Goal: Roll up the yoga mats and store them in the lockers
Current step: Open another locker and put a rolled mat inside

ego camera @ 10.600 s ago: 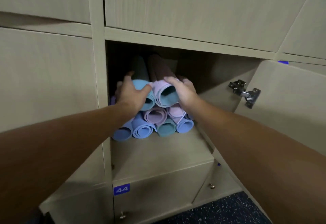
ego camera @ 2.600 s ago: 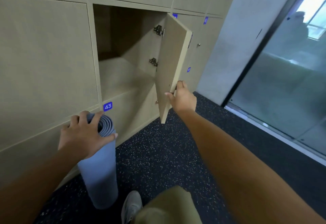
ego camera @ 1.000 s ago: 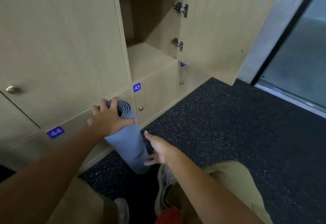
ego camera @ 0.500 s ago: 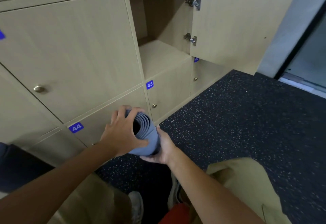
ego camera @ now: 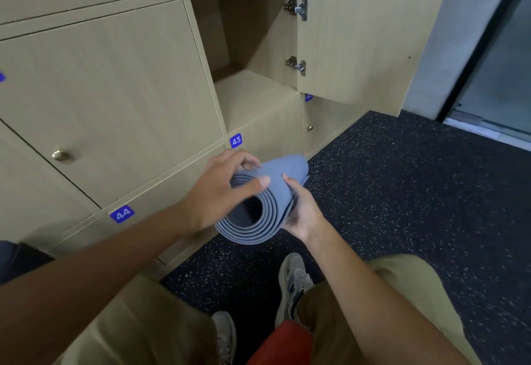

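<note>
Both hands are on the rolled blue-grey yoga mat (ego camera: 267,198), which is off the floor and lying roughly level between them, its coiled end facing the person. The left hand (ego camera: 221,192) comes over the top of that near end, thumb laid across the spiral layers and fingers curled around the roll's upper edge. The right hand (ego camera: 301,209) cups the mat from below and the right side, palm up, fingers wrapped under the roll and thumb pressed to its outer skin. So each hand has a grasp on the same mat, left on top, right underneath.

Just beyond the left hand's knuckles is the locker bank, with a blue number tag 43 (ego camera: 236,140) right above the fingers and a tag 44 (ego camera: 122,213) off to the left of the left forearm. Up and ahead of the hands stands the open locker (ego camera: 253,57), its shelf bare wood, with the locker door (ego camera: 362,37) swung out to the right above the right hand. A brass knob (ego camera: 61,155) sits on the closed door far left of the hands. Below the mat are the speckled dark floor (ego camera: 402,192), a grey sneaker (ego camera: 293,281) under the right wrist, and khaki trouser legs.
</note>
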### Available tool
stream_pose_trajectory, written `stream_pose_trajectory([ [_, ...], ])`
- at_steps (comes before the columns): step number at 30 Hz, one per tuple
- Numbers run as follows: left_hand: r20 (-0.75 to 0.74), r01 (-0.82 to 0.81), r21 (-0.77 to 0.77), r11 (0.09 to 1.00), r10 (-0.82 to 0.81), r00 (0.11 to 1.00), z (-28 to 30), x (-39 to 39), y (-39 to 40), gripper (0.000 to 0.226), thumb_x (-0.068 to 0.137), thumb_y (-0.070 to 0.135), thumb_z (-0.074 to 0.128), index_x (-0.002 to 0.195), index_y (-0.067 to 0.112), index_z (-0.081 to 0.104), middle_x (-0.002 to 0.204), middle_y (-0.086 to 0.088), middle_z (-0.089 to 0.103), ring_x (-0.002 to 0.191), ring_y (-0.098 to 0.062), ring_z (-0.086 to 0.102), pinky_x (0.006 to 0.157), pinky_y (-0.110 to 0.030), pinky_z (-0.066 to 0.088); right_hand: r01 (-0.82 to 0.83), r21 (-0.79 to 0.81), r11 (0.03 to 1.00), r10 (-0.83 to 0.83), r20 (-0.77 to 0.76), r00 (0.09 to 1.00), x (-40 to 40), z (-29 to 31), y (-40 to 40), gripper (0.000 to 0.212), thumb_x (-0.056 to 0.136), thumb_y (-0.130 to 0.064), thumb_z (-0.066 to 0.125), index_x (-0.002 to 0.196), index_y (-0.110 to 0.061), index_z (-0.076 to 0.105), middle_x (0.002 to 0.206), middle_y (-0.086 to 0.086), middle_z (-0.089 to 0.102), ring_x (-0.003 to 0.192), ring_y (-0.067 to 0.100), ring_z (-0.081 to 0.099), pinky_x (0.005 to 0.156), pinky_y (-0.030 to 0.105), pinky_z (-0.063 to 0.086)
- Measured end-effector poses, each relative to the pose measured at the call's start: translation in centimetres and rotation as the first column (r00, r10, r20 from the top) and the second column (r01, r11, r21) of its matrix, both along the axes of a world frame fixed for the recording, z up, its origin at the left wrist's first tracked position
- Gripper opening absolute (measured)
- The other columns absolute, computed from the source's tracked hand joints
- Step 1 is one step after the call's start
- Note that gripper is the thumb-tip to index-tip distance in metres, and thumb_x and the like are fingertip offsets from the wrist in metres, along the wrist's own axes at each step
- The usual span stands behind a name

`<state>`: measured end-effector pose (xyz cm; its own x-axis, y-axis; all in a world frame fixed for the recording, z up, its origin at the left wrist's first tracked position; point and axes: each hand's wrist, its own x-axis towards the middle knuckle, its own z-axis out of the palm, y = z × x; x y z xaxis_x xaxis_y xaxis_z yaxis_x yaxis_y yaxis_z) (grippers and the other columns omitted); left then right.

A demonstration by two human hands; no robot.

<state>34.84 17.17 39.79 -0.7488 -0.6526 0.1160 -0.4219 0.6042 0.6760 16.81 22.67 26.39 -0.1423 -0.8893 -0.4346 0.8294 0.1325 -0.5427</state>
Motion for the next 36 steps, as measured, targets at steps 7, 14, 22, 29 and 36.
stream_pose_trajectory([
  [7, 0.338, -0.196, 0.372, 0.908, 0.064, 0.939, 4.4, -2.1, -2.3, 0.042, 0.089, 0.062, 0.066, 0.118, 0.031, 0.061, 0.096, 0.005, 0.067, 0.068, -0.002, 0.064, 0.061, -0.020, 0.051, 0.051, -0.132, 0.990, -0.049, 0.019, 0.999, 0.2, 0.1, -0.3, 0.093, 0.075, -0.037, 0.090, 0.151, -0.013, 0.041, 0.142, 0.020, 0.059, 0.130, 0.040, 0.058, 0.108, 0.060, 0.046],
  [14, 0.260, -0.235, 0.876, 0.422, -0.002, 0.966, 2.4, -1.6, -2.6, 0.113, 0.051, 0.059, 0.097, 0.148, 0.034, 0.044, 0.131, -0.016, 0.068, 0.113, -0.041, 0.069, 0.098, -0.061, 0.052, -0.004, -0.298, 0.955, -0.014, -0.059, 0.998, -0.8, 0.1, 0.8, 0.080, 0.090, -0.025, 0.079, 0.154, -0.011, 0.034, 0.150, 0.021, 0.051, 0.139, 0.040, 0.049, 0.116, 0.059, 0.037],
  [22, -0.013, -0.153, 0.765, 0.625, 0.254, 0.967, -0.4, -2.6, -2.1, 0.070, 0.081, 0.021, 0.085, 0.131, 0.052, 0.047, 0.109, 0.007, 0.077, 0.094, -0.023, 0.077, 0.071, -0.038, 0.062, -0.150, -0.282, 0.948, 0.046, -0.346, 0.937, -4.0, 1.1, -0.4, 0.071, 0.087, -0.017, 0.072, 0.150, -0.015, 0.038, 0.144, 0.010, 0.059, 0.134, 0.032, 0.056, 0.108, 0.056, 0.048],
  [29, -0.129, -0.200, 0.557, 0.806, 0.321, 0.938, -0.6, -4.1, -6.7, 0.087, 0.067, 0.023, 0.095, 0.138, 0.044, 0.049, 0.122, 0.010, 0.071, 0.104, -0.018, 0.073, 0.090, -0.049, 0.060, -0.203, -0.229, 0.952, 0.036, -0.575, 0.817, -5.1, 1.9, -5.4, 0.072, 0.082, -0.036, 0.078, 0.147, -0.027, 0.047, 0.141, -0.006, 0.062, 0.125, 0.016, 0.063, 0.089, 0.043, 0.056],
  [36, -0.169, -0.322, 0.450, 0.833, 0.433, 0.885, -1.4, -9.2, -14.6, 0.091, 0.065, 0.028, 0.096, 0.138, 0.038, 0.043, 0.122, 0.009, 0.066, 0.105, -0.016, 0.069, 0.091, -0.044, 0.059, -0.316, -0.129, 0.940, 0.177, -0.607, 0.775, -5.4, 2.2, -11.3, 0.087, 0.072, -0.059, 0.082, 0.145, -0.046, 0.038, 0.133, -0.008, 0.065, 0.115, 0.015, 0.069, 0.083, 0.046, 0.062],
])
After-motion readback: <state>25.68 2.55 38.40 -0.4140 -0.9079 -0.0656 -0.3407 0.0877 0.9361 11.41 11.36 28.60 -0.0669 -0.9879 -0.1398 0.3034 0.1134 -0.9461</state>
